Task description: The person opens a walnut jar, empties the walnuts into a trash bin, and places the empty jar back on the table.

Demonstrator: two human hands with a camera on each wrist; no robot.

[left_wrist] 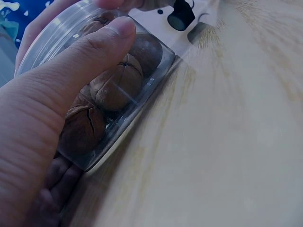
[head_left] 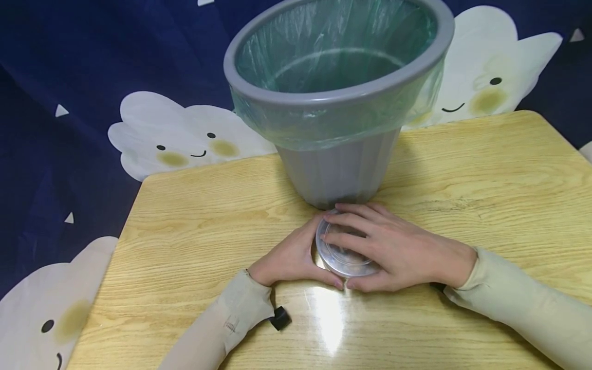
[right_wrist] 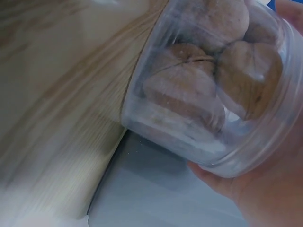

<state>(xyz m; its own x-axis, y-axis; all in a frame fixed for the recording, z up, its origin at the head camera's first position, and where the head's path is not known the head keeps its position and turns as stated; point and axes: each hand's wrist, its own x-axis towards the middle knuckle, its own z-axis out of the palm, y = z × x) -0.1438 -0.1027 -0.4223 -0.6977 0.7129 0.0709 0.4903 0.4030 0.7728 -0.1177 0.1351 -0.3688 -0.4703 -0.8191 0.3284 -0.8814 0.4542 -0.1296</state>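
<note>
A clear plastic jar [right_wrist: 163, 142] with a round see-through lid [head_left: 339, 262] stands on the table. Several brown, cracked-shelled walnuts [left_wrist: 116, 87] fill it, seen through its wall in both wrist views. My left hand [head_left: 296, 257] wraps the jar's left side, its thumb lying across the near wall. From the right, my right hand [head_left: 393, 244] grips the lid, fingers spread over the top and thumb at the near edge. In the head view the two thumb tips almost meet in front of the jar, and the hands hide most of its sides.
Just behind the jar stands a grey bin [head_left: 339, 172] lined with a green translucent bag [head_left: 324, 126] folded over its rim. The wooden table [head_left: 199, 221] has its far edge against a dark blue cloth [head_left: 83, 46] printed with white clouds.
</note>
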